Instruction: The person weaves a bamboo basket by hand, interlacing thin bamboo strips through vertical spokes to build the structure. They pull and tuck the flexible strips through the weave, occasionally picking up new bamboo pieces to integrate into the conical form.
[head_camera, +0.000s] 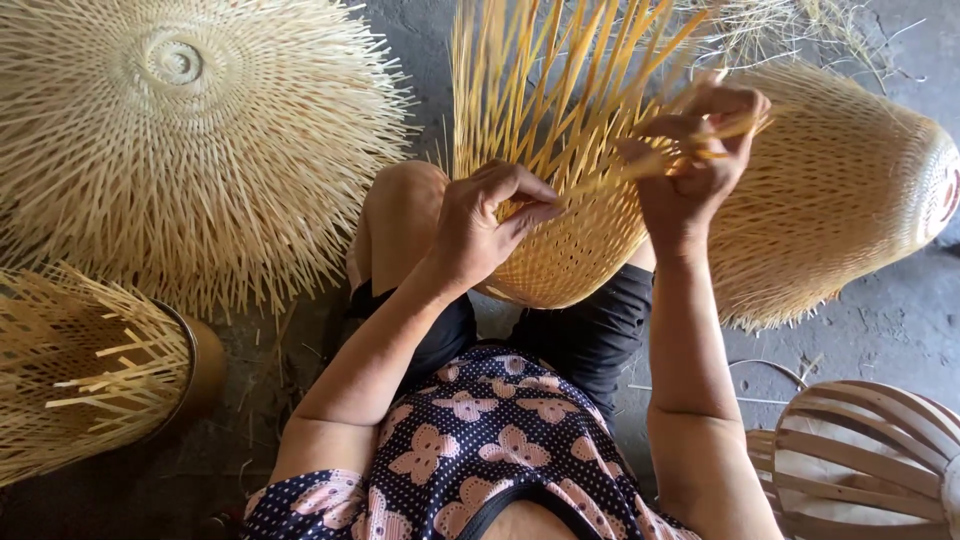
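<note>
Head view: a person sits over a pale yellow half-woven bamboo basket (570, 230), propped on the lap at centre.
Left hand (490, 225): fingers curled and pressed on the woven wall at 9 o'clock of the basket.
Right hand (700, 165): fingertips pinching thin loose bamboo strips (560, 90) at 2 o'clock.
Risk: a strip bent too sharply could snap — or spring free and loosen the weave.
Beyond: round spiky woven bamboo piece (190, 130) at 10 o'clock; finished domed bamboo basket (850, 190) at 3 o'clock.

We see through one head-worn camera, looking steeply down from close above our lap toward the floor (890, 320), our knees pointing to the far edge.
</note>
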